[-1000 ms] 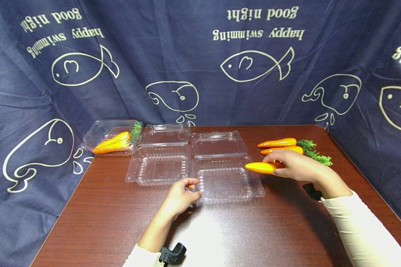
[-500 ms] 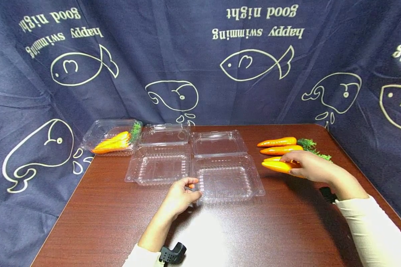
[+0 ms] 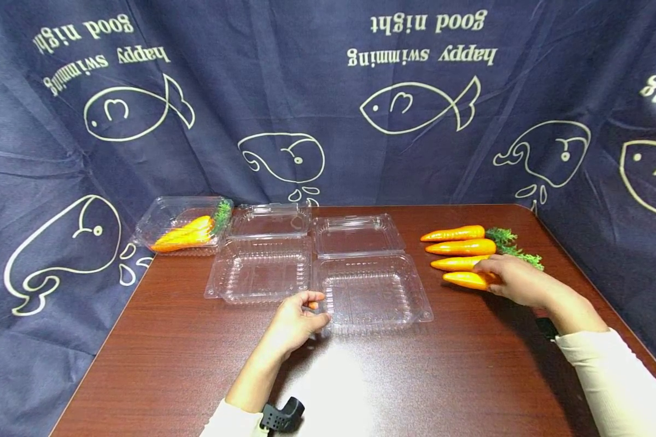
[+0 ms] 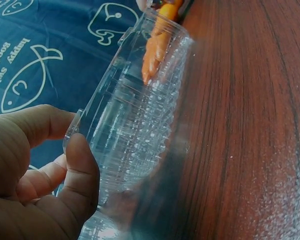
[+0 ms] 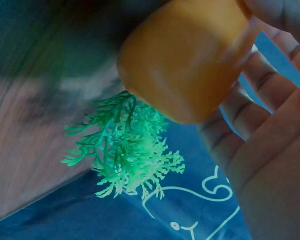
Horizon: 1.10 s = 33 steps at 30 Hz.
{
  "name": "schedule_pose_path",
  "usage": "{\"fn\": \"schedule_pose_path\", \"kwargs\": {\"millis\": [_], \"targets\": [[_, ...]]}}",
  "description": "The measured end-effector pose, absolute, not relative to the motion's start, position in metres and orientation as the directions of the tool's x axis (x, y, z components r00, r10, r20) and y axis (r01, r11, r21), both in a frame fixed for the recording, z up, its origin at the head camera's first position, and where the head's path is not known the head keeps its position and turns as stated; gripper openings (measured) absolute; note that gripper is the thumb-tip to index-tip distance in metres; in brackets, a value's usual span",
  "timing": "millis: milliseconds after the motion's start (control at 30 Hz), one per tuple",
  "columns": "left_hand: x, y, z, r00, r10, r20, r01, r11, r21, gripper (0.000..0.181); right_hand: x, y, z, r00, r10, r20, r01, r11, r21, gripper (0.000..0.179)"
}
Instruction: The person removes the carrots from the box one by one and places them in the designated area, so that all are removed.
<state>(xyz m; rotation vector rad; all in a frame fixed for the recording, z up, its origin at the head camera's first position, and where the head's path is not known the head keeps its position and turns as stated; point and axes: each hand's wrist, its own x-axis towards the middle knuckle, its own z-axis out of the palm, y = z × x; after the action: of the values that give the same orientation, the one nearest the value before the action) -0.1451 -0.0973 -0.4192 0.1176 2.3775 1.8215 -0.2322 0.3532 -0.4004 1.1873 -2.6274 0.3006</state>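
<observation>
My left hand (image 3: 295, 321) pinches the left front edge of a clear plastic clamshell box (image 3: 422, 297) between thumb and fingers. The box's lid (image 3: 358, 233) lies folded back behind it; in the left wrist view the ribbed box wall (image 4: 135, 120) stretches away from the thumb. At the right, my right hand (image 3: 519, 282) holds an orange carrot (image 3: 464, 280) near its thick end, beside the row of carrots. The right wrist view shows that thick end (image 5: 185, 60) close up, fingers along it, with green leaves (image 5: 132, 145) below. The palm hides part of the carrot's top in the head view.
Several more carrots (image 3: 461, 247) with green tops lie in a row behind the held one. A second clear box (image 3: 214, 285) lies open to the left, and a third box (image 3: 153, 215) holding carrots stands at the back left. A dark blue curtain (image 3: 328, 73) hangs behind the table.
My right hand has moved right, taking the carrot from beside the near box to the front of the carrot row. My left hand stays on the box edge.
</observation>
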Motion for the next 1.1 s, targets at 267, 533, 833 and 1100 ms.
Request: {"fn": "schedule_pose_path", "kwargs": {"millis": [267,533,833,1100], "targets": [[-0.144,-0.098,-0.418,-0.985,0.15,-0.08,-0.039,0.258,0.965,0.046,-0.235,0.349,-0.404,-0.628,-0.705,0.329,-0.76,0.647,-0.064,0.043],[-0.143,-0.099,-0.417,-0.985,0.154,-0.079,-0.039,0.243,0.969,0.047,-0.235,0.347,-0.409,-0.653,-0.688,0.317,-0.734,0.678,-0.041,0.044],[-0.144,-0.099,-0.418,-0.984,0.159,-0.079,-0.036,0.258,0.965,0.047,-0.236,0.347,-0.412,-0.649,-0.691,0.319,-0.736,0.676,-0.032,0.044],[-0.145,-0.098,-0.418,-0.985,0.159,-0.071,-0.028,0.259,0.966,0.046,-0.236,0.349,-0.416,-0.654,-0.68,0.331,-0.728,0.685,-0.03,0.043]]}}
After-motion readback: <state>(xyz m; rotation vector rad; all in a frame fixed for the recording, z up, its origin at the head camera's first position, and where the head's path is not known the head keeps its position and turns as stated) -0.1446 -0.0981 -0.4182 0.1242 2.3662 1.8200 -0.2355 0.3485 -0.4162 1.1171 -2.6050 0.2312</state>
